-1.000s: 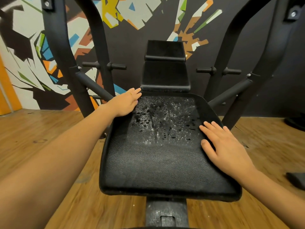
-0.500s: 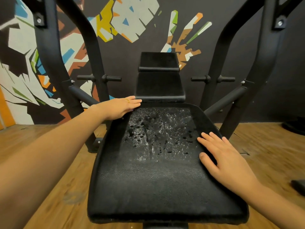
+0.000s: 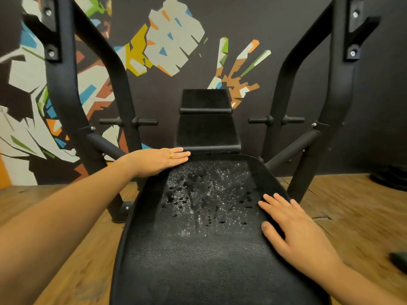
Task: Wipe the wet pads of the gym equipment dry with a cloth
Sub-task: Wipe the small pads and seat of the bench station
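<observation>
The black seat pad [image 3: 198, 249] fills the lower centre of the frame, with water droplets [image 3: 204, 199] beaded across its upper middle. The left hand [image 3: 158, 160] reaches in from the lower left, arm extended, and lies flat on the pad's upper-left edge with fingers straight and together. The right hand [image 3: 295, 230] rests palm-down on the pad's right side, fingers slightly spread, thumb out. Above the seat stands the narrower back pad [image 3: 207, 128]. No cloth shows.

Left hand [image 3: 157, 160] is resting on the seat pad [image 3: 198, 256] at its far left corner; right hand [image 3: 295, 230] is lying along its right edge; back pad [image 3: 207, 130] is standing behind.
</observation>
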A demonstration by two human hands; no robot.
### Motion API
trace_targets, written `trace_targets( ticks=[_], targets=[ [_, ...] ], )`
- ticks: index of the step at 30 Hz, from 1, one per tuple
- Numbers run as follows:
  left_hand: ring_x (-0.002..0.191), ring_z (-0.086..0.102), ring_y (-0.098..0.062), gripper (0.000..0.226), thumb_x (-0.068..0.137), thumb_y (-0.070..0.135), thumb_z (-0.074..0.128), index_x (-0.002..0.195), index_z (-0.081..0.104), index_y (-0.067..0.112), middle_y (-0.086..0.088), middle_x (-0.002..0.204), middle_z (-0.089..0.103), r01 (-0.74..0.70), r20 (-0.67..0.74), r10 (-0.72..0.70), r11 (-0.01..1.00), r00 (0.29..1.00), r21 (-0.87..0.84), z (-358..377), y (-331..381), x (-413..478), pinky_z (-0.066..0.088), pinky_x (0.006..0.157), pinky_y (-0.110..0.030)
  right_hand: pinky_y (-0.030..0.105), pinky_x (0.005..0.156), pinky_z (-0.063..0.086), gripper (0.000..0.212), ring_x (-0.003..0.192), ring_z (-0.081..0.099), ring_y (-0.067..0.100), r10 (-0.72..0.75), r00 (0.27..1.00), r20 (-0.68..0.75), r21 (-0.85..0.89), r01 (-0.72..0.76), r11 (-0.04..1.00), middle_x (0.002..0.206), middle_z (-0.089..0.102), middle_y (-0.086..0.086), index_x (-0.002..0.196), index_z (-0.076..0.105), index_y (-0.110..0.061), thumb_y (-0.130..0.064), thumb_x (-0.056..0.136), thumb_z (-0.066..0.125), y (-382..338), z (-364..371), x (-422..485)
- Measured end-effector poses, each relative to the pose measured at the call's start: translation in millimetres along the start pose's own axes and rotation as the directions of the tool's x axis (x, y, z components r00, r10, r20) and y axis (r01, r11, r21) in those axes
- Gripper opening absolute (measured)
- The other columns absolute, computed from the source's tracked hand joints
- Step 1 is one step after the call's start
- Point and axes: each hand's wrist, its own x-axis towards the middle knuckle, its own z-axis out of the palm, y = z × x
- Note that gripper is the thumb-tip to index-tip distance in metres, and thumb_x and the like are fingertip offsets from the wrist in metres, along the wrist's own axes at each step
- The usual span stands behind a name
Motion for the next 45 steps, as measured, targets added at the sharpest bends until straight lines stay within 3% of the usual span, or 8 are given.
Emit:
trace_targets(
  ticks=[7,14,19,22,30,35,39,45],
  targets=[
    [0.155,-0.004,-0.012,0.062,0.109,0.028,0.042,0.161,0.008,0.032,0.015,0.167,0.002,0.084,-0.157,-0.148,0.931,0.976,-0.355,2,15,9,0.008,0.124,-0.037,0.022,0.122,-0.005,0.07,0.151,0.003,-0.005,-0.006,1.0,-0.014,-0.008,0.006,1.0,0.159,0.016,-0.026,0.154,0.035,-0.04,-0.065,0.092,0.014,1,2,-1],
    [0.131,0.054,-0.019,0.051,0.104,0.037,0.053,0.152,0.04,0.037,0.004,0.147,0.055,0.277,-0.241,-0.419,0.844,0.876,-0.46,9,30,-23,0.045,0.108,-0.039,0.024,0.124,-0.002,0.071,0.151,0.006,-0.004,0.001,1.0,-0.018,-0.011,-0.001,1.0,0.16,0.021,-0.025,0.153,0.036,-0.04,-0.067,0.092,0.013,0,2,-1],
    [0.153,0.022,-0.023,0.051,0.11,0.019,0.035,0.16,0.024,0.026,-0.004,0.165,0.027,0.273,-0.145,-0.405,0.8,0.903,-0.534,15,39,-18,0.021,0.121,-0.037,0.022,0.122,-0.006,0.072,0.151,0.006,-0.004,-0.003,1.0,-0.005,-0.005,0.003,1.0,0.16,0.021,-0.024,0.152,0.038,-0.039,-0.067,0.091,0.013,-1,-1,1],
    [0.156,0.013,-0.021,0.053,0.11,0.019,0.033,0.159,0.021,0.035,-0.003,0.167,0.021,0.279,-0.15,-0.406,0.809,0.902,-0.517,27,28,-14,0.021,0.123,-0.042,0.021,0.121,-0.008,0.073,0.151,0.006,-0.003,-0.014,1.0,0.001,-0.024,0.014,1.0,0.16,0.02,-0.024,0.153,0.037,-0.038,-0.066,0.09,0.013,-2,-1,2],
    [0.154,0.022,-0.024,0.053,0.107,0.014,0.039,0.152,0.031,0.043,0.003,0.164,0.03,0.17,-0.177,-0.265,0.89,0.948,-0.423,11,30,28,0.028,0.12,-0.055,0.026,0.124,-0.001,0.072,0.152,0.007,-0.001,-0.005,1.0,-0.012,-0.01,0.005,1.0,0.161,0.024,-0.02,0.154,0.037,-0.035,-0.064,0.092,0.014,-2,0,0],
    [0.153,0.022,-0.02,0.054,0.108,0.014,0.039,0.156,0.032,0.037,0.007,0.164,0.03,0.146,-0.199,-0.247,0.897,0.948,-0.417,7,34,25,0.028,0.12,-0.052,0.029,0.125,0.002,0.071,0.152,0.009,0.0,-0.006,1.0,-0.004,-0.006,0.006,1.0,0.162,0.025,-0.017,0.154,0.037,-0.034,-0.063,0.093,0.014,-2,0,-1],
    [0.148,0.031,-0.034,0.055,0.109,0.019,0.035,0.157,0.022,0.044,-0.002,0.168,0.019,0.176,-0.121,-0.218,0.942,0.968,-0.286,-5,31,18,0.028,0.12,-0.052,0.025,0.123,-0.004,0.072,0.152,0.006,0.0,-0.011,1.0,-0.004,-0.02,0.011,1.0,0.162,0.022,-0.017,0.155,0.034,-0.035,-0.063,0.092,0.012,-5,-2,-1],
    [0.148,0.032,-0.033,0.075,0.103,-0.002,0.038,0.158,0.017,0.044,0.002,0.169,0.015,0.132,-0.138,-0.169,0.962,0.976,-0.24,-13,56,43,0.028,0.12,-0.046,0.022,0.12,-0.011,0.075,0.152,0.001,-0.001,-0.008,1.0,0.021,-0.041,0.009,0.999,0.164,0.015,-0.019,0.157,0.026,-0.038,-0.064,0.09,0.005,-5,-4,0]
  ],
)
